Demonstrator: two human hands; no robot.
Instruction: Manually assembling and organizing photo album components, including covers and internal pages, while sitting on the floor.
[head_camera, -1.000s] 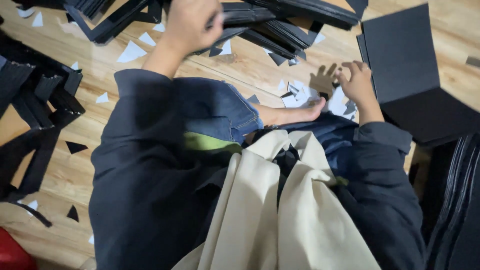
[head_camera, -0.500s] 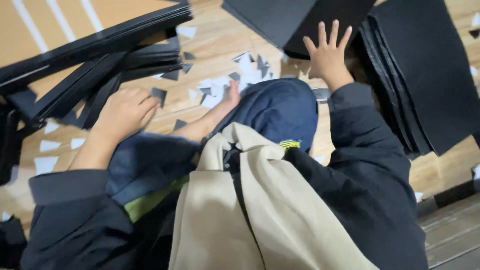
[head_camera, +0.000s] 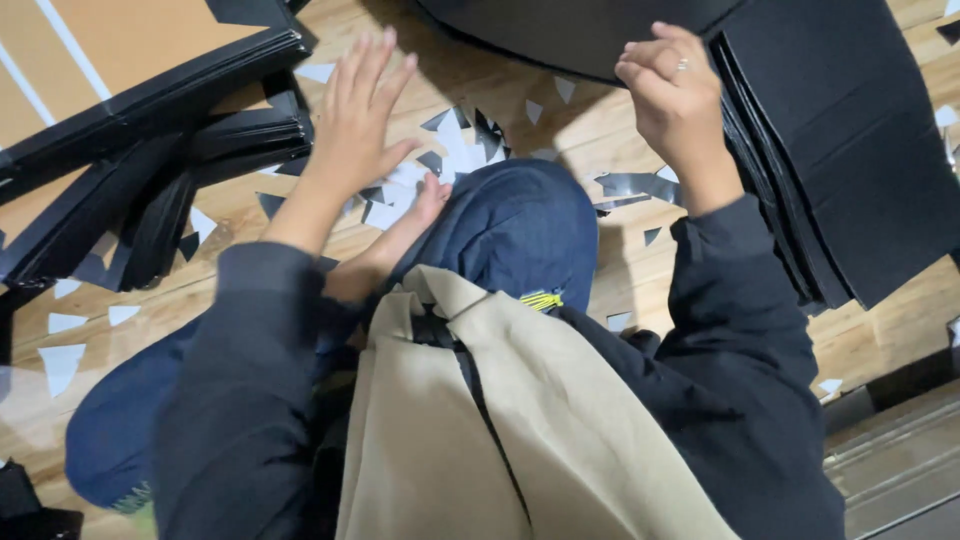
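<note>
Hands both out over wooden floor (head_camera: 620, 130). Left hand (head_camera: 355, 120) spread wide, fingers apart, holding nothing, hovering above scattered white & black paper offcuts (head_camera: 450, 160), just right of black folded card pieces (head_camera: 170, 190). Right hand (head_camera: 675, 95) curled, fingers bent onto near edge of big stack of black sheets (head_camera: 840, 150) at top right; actual grip unclear. Person sits w/ blue-trousered knee (head_camera: 520, 230) between the arms, bare foot (head_camera: 425, 205) beside offcuts

Dark sleeves (head_camera: 740, 330), blue trousers (head_camera: 515, 230), beige vest (head_camera: 500, 430) — a ring (head_camera: 682, 65) on one finger.
</note>
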